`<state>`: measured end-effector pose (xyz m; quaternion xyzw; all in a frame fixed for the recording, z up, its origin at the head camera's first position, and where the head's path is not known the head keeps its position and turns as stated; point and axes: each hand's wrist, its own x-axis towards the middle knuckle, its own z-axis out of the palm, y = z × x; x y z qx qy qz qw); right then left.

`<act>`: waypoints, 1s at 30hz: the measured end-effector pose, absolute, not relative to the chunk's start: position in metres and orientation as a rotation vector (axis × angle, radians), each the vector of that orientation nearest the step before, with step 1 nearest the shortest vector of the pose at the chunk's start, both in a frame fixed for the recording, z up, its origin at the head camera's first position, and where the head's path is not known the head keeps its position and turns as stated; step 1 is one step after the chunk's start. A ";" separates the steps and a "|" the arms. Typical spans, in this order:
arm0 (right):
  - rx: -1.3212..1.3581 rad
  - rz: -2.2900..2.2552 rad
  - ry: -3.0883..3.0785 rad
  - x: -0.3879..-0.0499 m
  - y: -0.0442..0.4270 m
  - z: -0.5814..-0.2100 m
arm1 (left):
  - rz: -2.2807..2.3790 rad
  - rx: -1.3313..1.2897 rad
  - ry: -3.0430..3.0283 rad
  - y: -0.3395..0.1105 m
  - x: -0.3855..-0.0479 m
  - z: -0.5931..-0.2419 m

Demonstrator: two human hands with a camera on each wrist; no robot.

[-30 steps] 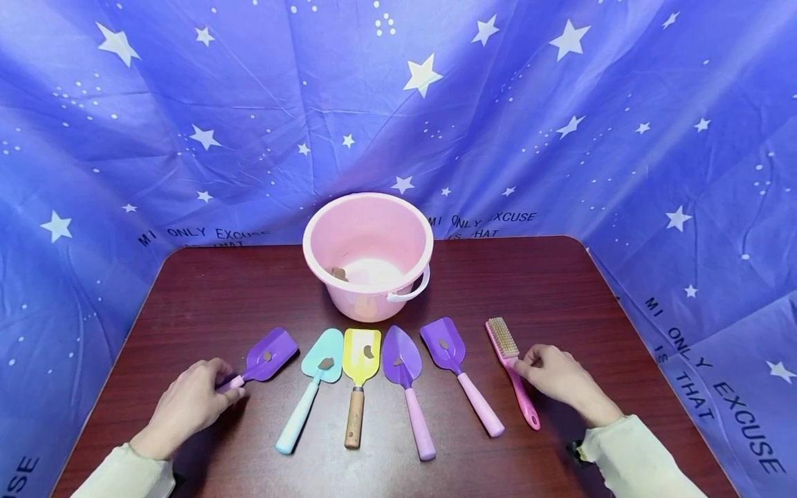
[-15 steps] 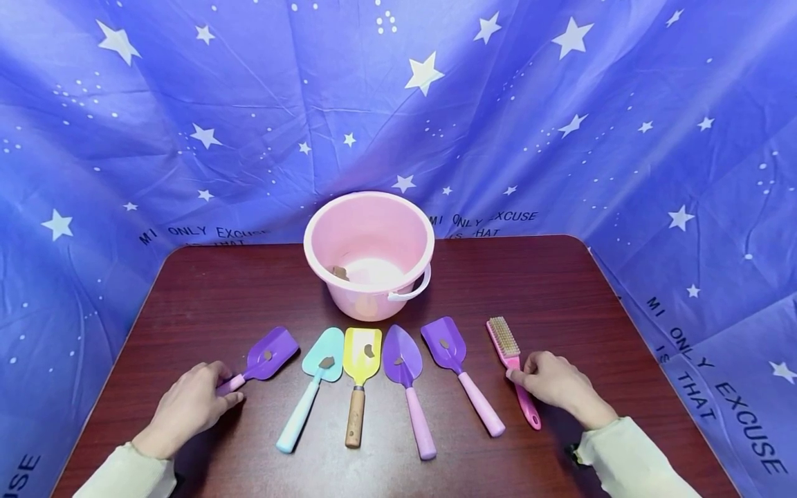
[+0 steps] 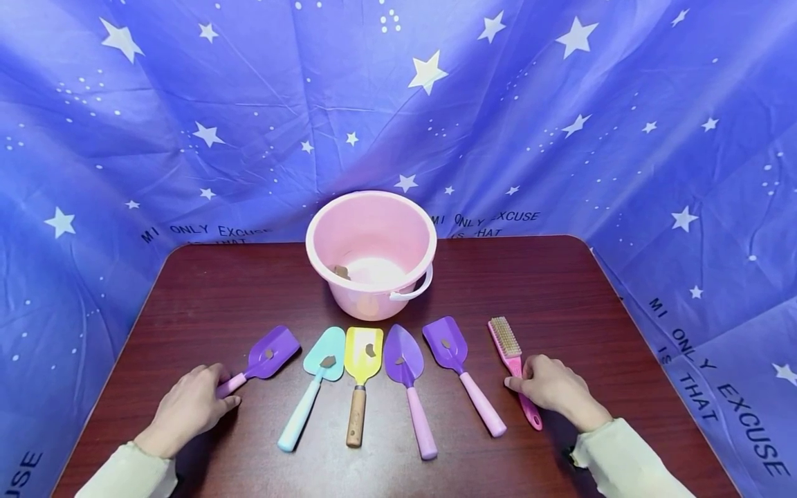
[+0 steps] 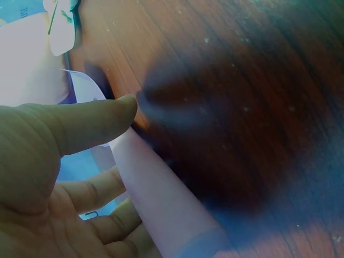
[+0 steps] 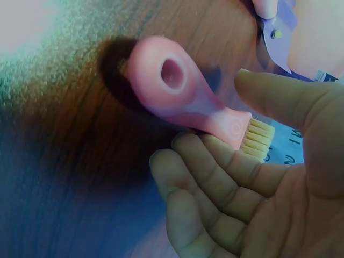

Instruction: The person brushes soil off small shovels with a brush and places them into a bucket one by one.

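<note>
At the left of the head view, my left hand [image 3: 187, 404] lies around the pink handle of a purple hand shovel [image 3: 274, 353]. The left wrist view shows its thumb straight beside the handle [image 4: 156, 188], the other fingers loosely bent on the far side. My right hand [image 3: 557, 387] is at the handle of a pink brush [image 3: 506, 337] with pale bristles. From the right wrist, the thumb stands apart from the brush handle [image 5: 161, 80], and relaxed fingers lie beside or against it. Both tools lie on the table.
Between the hands lie a turquoise trowel [image 3: 324, 346], a yellow shovel [image 3: 358, 339], a purple trowel [image 3: 398, 346] and another purple shovel [image 3: 443, 330], each bearing a brown bit. Behind them stands a pink bucket [image 3: 367, 304] with brown matter inside, near a blue starry cloth [image 3: 280, 104].
My right hand has slid slightly down along the brush handle, its thumb now across it. The left thumb has drawn a little away from the shovel handle. The tools lie unmoved.
</note>
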<state>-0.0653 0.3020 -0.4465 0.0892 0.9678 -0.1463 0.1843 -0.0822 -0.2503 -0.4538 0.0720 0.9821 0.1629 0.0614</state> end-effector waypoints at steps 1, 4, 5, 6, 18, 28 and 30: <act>0.252 -0.409 2.728 -0.065 0.302 -0.447 | 0.488 0.218 2.971 -0.250 -0.082 -0.454; 0.252 -0.401 2.727 -0.065 0.302 -0.447 | 0.474 0.218 2.973 -0.251 -0.083 -0.456; 0.250 -0.396 2.729 -0.065 0.301 -0.447 | 0.471 0.216 2.973 -0.251 -0.083 -0.456; 0.249 -0.394 2.730 -0.065 0.301 -0.447 | 0.467 0.217 2.973 -0.251 -0.083 -0.456; 0.239 -0.371 2.732 -0.066 0.301 -0.449 | 0.487 0.254 2.996 -0.252 -0.080 -0.459; 0.265 -0.376 2.724 -0.066 0.303 -0.449 | 0.482 0.225 2.971 -0.252 -0.079 -0.460; 0.275 -0.383 2.728 -0.066 0.304 -0.449 | 0.483 0.220 2.970 -0.251 -0.079 -0.460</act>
